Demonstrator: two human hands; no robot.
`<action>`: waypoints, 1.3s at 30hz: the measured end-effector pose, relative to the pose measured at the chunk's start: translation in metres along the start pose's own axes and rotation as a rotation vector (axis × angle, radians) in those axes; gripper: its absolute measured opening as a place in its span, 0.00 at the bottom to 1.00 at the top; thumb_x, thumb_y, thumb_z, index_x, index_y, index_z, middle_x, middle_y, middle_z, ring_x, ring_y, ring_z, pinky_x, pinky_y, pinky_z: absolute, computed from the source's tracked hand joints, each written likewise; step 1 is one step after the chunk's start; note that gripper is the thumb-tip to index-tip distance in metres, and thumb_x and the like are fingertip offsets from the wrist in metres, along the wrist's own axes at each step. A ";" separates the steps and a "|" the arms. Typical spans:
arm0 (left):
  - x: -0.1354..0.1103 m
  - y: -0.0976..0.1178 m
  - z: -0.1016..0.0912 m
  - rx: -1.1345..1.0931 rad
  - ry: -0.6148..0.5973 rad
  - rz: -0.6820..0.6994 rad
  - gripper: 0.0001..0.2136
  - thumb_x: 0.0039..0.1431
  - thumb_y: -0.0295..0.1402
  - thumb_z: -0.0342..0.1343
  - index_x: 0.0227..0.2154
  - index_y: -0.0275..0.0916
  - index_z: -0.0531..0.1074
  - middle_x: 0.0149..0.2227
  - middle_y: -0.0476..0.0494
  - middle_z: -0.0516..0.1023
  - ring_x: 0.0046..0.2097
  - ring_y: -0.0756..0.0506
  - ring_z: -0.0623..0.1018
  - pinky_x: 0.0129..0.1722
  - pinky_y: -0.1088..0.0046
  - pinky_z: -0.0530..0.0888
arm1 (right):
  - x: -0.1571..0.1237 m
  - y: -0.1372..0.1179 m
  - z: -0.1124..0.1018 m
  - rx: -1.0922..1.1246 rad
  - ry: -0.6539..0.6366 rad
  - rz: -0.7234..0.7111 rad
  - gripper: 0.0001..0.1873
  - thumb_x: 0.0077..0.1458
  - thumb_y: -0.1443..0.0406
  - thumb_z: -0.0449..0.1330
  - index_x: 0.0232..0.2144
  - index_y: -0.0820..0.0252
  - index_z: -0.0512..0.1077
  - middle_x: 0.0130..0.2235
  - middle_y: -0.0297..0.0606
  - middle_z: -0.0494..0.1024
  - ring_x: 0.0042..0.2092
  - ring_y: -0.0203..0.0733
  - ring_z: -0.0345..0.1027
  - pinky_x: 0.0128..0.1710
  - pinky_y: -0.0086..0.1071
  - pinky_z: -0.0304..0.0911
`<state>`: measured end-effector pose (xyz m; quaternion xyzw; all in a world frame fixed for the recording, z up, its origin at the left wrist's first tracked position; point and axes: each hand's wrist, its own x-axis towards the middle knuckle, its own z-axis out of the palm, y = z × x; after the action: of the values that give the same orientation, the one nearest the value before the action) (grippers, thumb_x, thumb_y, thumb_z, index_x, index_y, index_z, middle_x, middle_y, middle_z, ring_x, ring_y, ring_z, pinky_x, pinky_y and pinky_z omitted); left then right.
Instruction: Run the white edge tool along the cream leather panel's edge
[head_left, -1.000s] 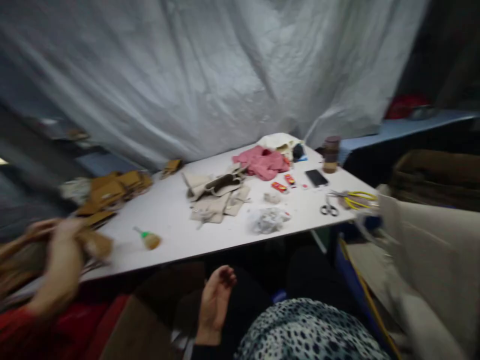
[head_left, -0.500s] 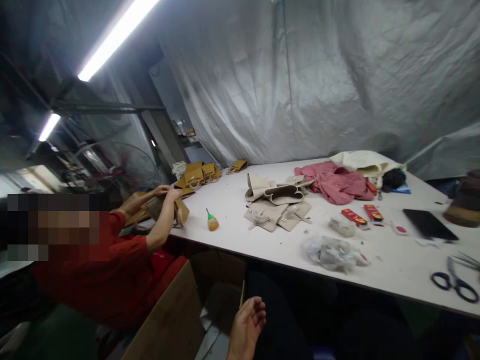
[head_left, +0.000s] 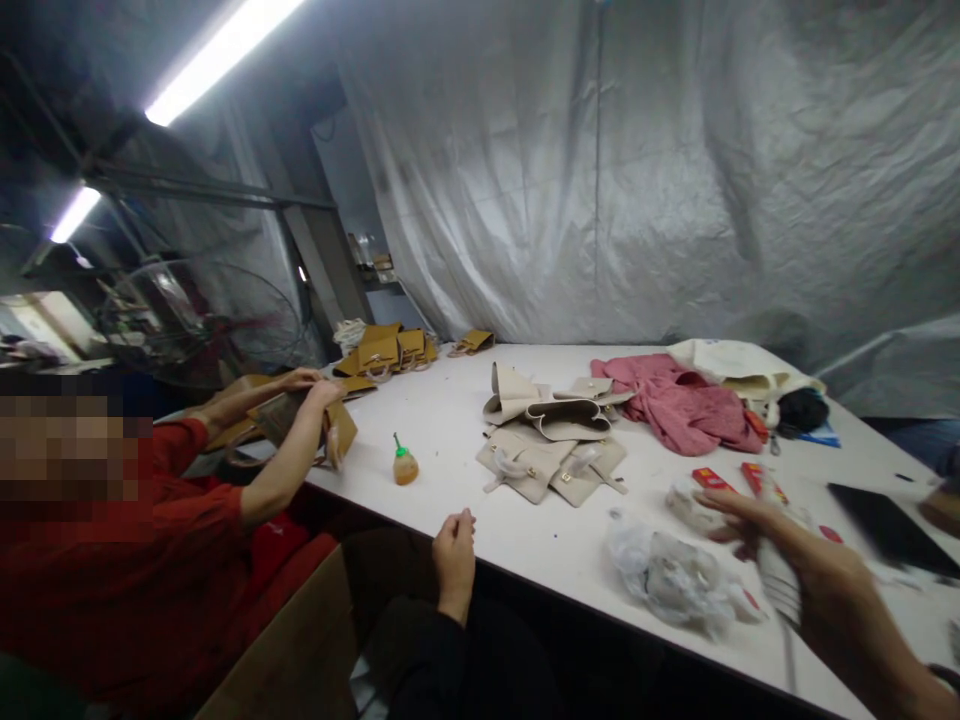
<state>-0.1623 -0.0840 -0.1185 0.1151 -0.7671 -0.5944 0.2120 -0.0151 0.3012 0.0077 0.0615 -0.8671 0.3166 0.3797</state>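
A pale, ribbed, roughly cylindrical object (head_left: 781, 588) sits grasped in the right hand (head_left: 808, 552); left of that hand lies a crumpled clear plastic bag (head_left: 675, 578); farther left, beige leather-like bags (head_left: 551, 452); the left hand (head_left: 454, 556) is curled, whether around anything I cannot tell.

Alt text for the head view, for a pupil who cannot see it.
A person's right hand extends over a white table near a crumpled plastic bag, the left hand near the table's edge. Beige handbags lie mid-table; someone in red holds a tan handbag.
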 end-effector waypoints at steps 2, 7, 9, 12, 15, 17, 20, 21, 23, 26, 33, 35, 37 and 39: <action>0.032 0.000 0.013 0.086 -0.008 0.034 0.21 0.58 0.54 0.52 0.24 0.40 0.73 0.26 0.45 0.77 0.34 0.42 0.75 0.35 0.69 0.69 | 0.047 0.009 0.041 -0.017 -0.208 -0.106 0.18 0.69 0.57 0.53 0.55 0.49 0.75 0.42 0.45 0.85 0.42 0.52 0.81 0.41 0.41 0.74; 0.052 -0.018 0.036 0.273 -0.089 0.041 0.21 0.62 0.48 0.51 0.18 0.42 0.71 0.20 0.45 0.74 0.28 0.43 0.72 0.31 0.70 0.61 | 0.162 0.035 0.152 -0.367 -0.412 -0.020 0.15 0.69 0.59 0.57 0.51 0.56 0.78 0.47 0.45 0.84 0.49 0.50 0.79 0.45 0.34 0.69; 0.048 -0.026 0.041 0.340 -0.084 0.042 0.21 0.64 0.46 0.51 0.18 0.42 0.70 0.21 0.44 0.75 0.27 0.43 0.71 0.30 0.69 0.57 | 0.193 0.047 0.187 -0.436 -0.421 0.004 0.16 0.70 0.60 0.56 0.54 0.57 0.77 0.47 0.46 0.84 0.49 0.50 0.79 0.45 0.33 0.68; 0.045 -0.033 0.046 0.547 -0.090 0.073 0.19 0.67 0.43 0.50 0.21 0.42 0.71 0.25 0.42 0.78 0.28 0.43 0.73 0.31 0.68 0.53 | 0.228 0.060 0.229 -0.533 -0.459 -0.005 0.19 0.70 0.59 0.57 0.59 0.57 0.74 0.48 0.50 0.82 0.50 0.51 0.77 0.45 0.33 0.66; 0.046 -0.037 0.049 0.769 -0.137 0.105 0.19 0.70 0.42 0.47 0.25 0.42 0.73 0.28 0.40 0.82 0.30 0.42 0.77 0.31 0.68 0.54 | 0.252 0.065 0.261 -0.608 -0.536 -0.079 0.19 0.69 0.62 0.58 0.60 0.58 0.73 0.49 0.53 0.80 0.53 0.52 0.74 0.50 0.35 0.64; 0.048 -0.038 0.049 0.824 -0.155 0.108 0.19 0.71 0.41 0.47 0.26 0.42 0.73 0.29 0.41 0.83 0.32 0.41 0.79 0.31 0.68 0.55 | 0.262 0.066 0.278 -0.648 -0.605 -0.133 0.17 0.70 0.64 0.57 0.58 0.59 0.74 0.49 0.51 0.80 0.54 0.51 0.73 0.54 0.39 0.64; 0.048 -0.040 0.048 0.859 -0.151 0.101 0.18 0.71 0.41 0.48 0.26 0.43 0.74 0.29 0.43 0.83 0.32 0.41 0.80 0.31 0.67 0.55 | 0.274 0.068 0.289 -0.716 -0.700 -0.159 0.15 0.71 0.60 0.58 0.53 0.63 0.75 0.47 0.45 0.80 0.50 0.47 0.75 0.54 0.44 0.68; 0.047 -0.041 0.048 0.864 -0.146 0.101 0.18 0.71 0.41 0.48 0.26 0.43 0.73 0.29 0.43 0.83 0.33 0.41 0.81 0.31 0.67 0.56 | 0.278 0.067 0.289 -0.741 -0.716 -0.156 0.16 0.71 0.58 0.58 0.52 0.63 0.75 0.46 0.44 0.80 0.49 0.47 0.76 0.53 0.45 0.69; 0.047 -0.041 0.048 0.870 -0.141 0.104 0.18 0.70 0.41 0.48 0.25 0.43 0.73 0.28 0.44 0.82 0.32 0.41 0.81 0.31 0.67 0.56 | 0.289 0.065 0.283 -0.787 -0.715 -0.144 0.19 0.70 0.54 0.59 0.52 0.64 0.75 0.48 0.45 0.80 0.49 0.47 0.76 0.53 0.45 0.69; 0.046 -0.041 0.048 0.857 -0.144 0.102 0.18 0.70 0.41 0.47 0.25 0.43 0.72 0.28 0.43 0.82 0.32 0.41 0.80 0.31 0.68 0.56 | 0.313 0.055 0.261 -0.837 -0.654 -0.124 0.24 0.70 0.51 0.58 0.55 0.65 0.73 0.50 0.47 0.79 0.50 0.48 0.75 0.54 0.46 0.68; 0.047 -0.037 0.047 0.713 -0.132 0.086 0.18 0.68 0.42 0.48 0.23 0.42 0.71 0.25 0.42 0.78 0.29 0.43 0.75 0.31 0.69 0.54 | 0.356 -0.003 0.189 -0.868 -0.456 -0.117 0.19 0.69 0.65 0.52 0.57 0.66 0.73 0.51 0.59 0.80 0.53 0.53 0.75 0.50 0.37 0.63; 0.046 -0.034 0.045 0.558 -0.099 0.064 0.18 0.65 0.42 0.50 0.20 0.42 0.70 0.22 0.44 0.74 0.27 0.44 0.71 0.31 0.69 0.55 | 0.357 -0.029 0.168 -0.847 -0.419 -0.138 0.20 0.67 0.65 0.53 0.56 0.64 0.75 0.51 0.57 0.80 0.53 0.53 0.75 0.49 0.35 0.63; 0.045 -0.029 0.043 0.302 -0.080 0.014 0.19 0.59 0.45 0.55 0.17 0.42 0.67 0.19 0.47 0.69 0.26 0.46 0.68 0.31 0.70 0.57 | 0.352 -0.058 0.148 -0.807 -0.389 -0.166 0.19 0.65 0.65 0.54 0.54 0.63 0.76 0.50 0.55 0.81 0.52 0.52 0.75 0.48 0.34 0.62; 0.047 -0.020 0.037 0.072 -0.087 -0.031 0.21 0.52 0.53 0.59 0.15 0.42 0.67 0.17 0.49 0.66 0.26 0.46 0.67 0.30 0.70 0.60 | 0.342 -0.085 0.127 -0.752 -0.361 -0.191 0.19 0.63 0.66 0.54 0.51 0.62 0.78 0.49 0.53 0.82 0.51 0.52 0.75 0.46 0.33 0.62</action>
<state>-0.2222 -0.0769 -0.1361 0.1088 -0.7945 -0.5742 0.1648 -0.3050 0.2036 0.2239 0.0531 -0.9651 -0.0740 0.2456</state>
